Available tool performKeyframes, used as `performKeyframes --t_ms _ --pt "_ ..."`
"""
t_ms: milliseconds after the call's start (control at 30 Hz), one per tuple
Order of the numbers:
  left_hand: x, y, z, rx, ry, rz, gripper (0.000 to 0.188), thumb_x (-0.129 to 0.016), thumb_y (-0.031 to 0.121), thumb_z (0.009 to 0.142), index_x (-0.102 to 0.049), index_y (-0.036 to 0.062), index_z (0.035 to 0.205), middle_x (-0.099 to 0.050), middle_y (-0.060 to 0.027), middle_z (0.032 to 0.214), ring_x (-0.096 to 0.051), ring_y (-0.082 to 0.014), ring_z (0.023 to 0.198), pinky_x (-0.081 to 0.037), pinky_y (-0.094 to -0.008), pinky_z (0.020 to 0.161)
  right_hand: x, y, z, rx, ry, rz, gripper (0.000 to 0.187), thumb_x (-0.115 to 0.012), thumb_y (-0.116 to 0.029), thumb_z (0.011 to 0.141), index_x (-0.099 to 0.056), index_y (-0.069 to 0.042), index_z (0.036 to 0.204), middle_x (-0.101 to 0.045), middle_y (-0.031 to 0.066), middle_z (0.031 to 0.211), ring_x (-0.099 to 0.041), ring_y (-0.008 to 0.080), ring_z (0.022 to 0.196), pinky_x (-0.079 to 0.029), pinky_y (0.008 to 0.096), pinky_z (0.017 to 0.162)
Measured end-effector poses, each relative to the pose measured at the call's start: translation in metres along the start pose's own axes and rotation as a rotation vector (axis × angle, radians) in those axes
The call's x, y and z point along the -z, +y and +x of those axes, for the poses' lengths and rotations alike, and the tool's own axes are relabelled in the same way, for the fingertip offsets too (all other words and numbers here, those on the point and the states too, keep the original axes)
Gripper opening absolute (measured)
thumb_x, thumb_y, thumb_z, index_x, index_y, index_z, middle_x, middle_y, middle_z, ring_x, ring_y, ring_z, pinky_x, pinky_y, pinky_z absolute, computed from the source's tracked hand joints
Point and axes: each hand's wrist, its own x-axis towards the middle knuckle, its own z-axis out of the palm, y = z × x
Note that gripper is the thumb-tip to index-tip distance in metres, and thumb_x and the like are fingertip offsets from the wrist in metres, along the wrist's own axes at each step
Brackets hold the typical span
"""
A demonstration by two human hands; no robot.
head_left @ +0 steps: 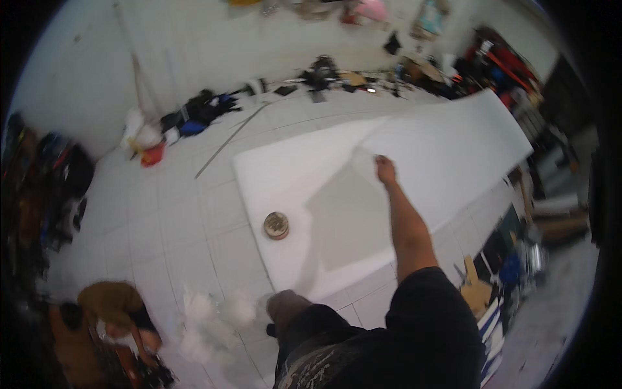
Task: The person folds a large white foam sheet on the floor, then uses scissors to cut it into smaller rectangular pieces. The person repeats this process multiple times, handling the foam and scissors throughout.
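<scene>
My right hand (385, 168), at the end of my outstretched arm, is closed on the edge of a thin white sheet (453, 149). The sheet is partly lifted and folded back toward the far right. Under it lies a large white padded slab (272, 172), which looks like foam, with a greyish area (353, 220) uncovered beside my arm. A round tin (276, 225) stands on the slab's left part; what fills it is too blurred to tell. My left hand does not show.
A long thin strip (232, 141) lies on the tiled floor beyond the slab. Dark bundles (201, 110) and a red container (153, 154) line the wall. White fluffy scraps (217, 318) lie near left. Another person (116, 305) bends over at lower left. Boards and clutter (478, 288) stand right.
</scene>
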Motion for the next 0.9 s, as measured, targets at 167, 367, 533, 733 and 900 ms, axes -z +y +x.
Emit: performKeyframes --t_ms 167,367,533,733,900 --pt "0.053 0.146 0.111 -0.243 -0.036 0.059 0.032 -0.054 0.031 0.091 -0.058 0.0095 0.115 -0.062 -0.0086 0.094 -0.059 -0.0239 0.079 -0.049 -0.0361 0.063 -0.059 -0.134 -0.101 -0.113 -0.122 0.126 0.037 -0.050 -0.033 0.094 -0.062 -0.009 0.120 -0.064 0.0165 0.115 -0.059 0.0352 0.108 -0.046 0.0416 0.094" --pt "-0.035 0.188 0.169 -0.245 -0.551 0.269 0.033 -0.054 0.032 0.091 -0.059 0.0087 0.114 -0.062 -0.0094 0.095 -0.059 -0.0247 0.081 -0.049 -0.0366 0.066 -0.112 -0.167 -0.139 -0.089 -0.144 0.090 0.038 -0.049 -0.034 0.095 -0.062 -0.009 0.119 -0.064 0.0167 0.114 -0.060 0.0344 0.107 -0.047 0.0411 0.093" --pt "-0.076 0.242 0.245 -0.193 -0.885 0.524 0.033 -0.054 0.032 0.091 -0.059 0.0081 0.114 -0.062 -0.0101 0.097 -0.059 -0.0253 0.084 -0.049 -0.0371 0.068 -0.194 -0.193 -0.154 -0.179 -0.189 0.153 0.038 -0.050 -0.036 0.095 -0.063 -0.006 0.116 -0.066 0.0169 0.111 -0.063 0.0304 0.104 -0.048 0.0386 0.091" --pt "-0.100 0.365 0.340 -0.268 -0.971 0.721 0.034 -0.054 0.032 0.091 -0.060 0.0073 0.114 -0.062 -0.0109 0.099 -0.059 -0.0261 0.086 -0.049 -0.0376 0.071 -0.260 -0.259 -0.176 -0.232 -0.324 0.203 0.036 -0.051 -0.036 0.095 -0.062 -0.011 0.117 -0.066 0.0153 0.109 -0.063 0.0317 0.100 -0.049 0.0401 0.087" --pt "-0.129 0.452 0.384 -0.358 -1.075 0.823 0.034 -0.054 0.032 0.091 -0.060 0.0067 0.113 -0.062 -0.0115 0.100 -0.059 -0.0268 0.088 -0.049 -0.0380 0.074 -0.286 -0.324 -0.192 -0.279 -0.419 0.244 0.037 -0.051 -0.038 0.095 -0.062 -0.012 0.118 -0.067 0.0153 0.107 -0.063 0.0317 0.099 -0.049 0.0402 0.087"
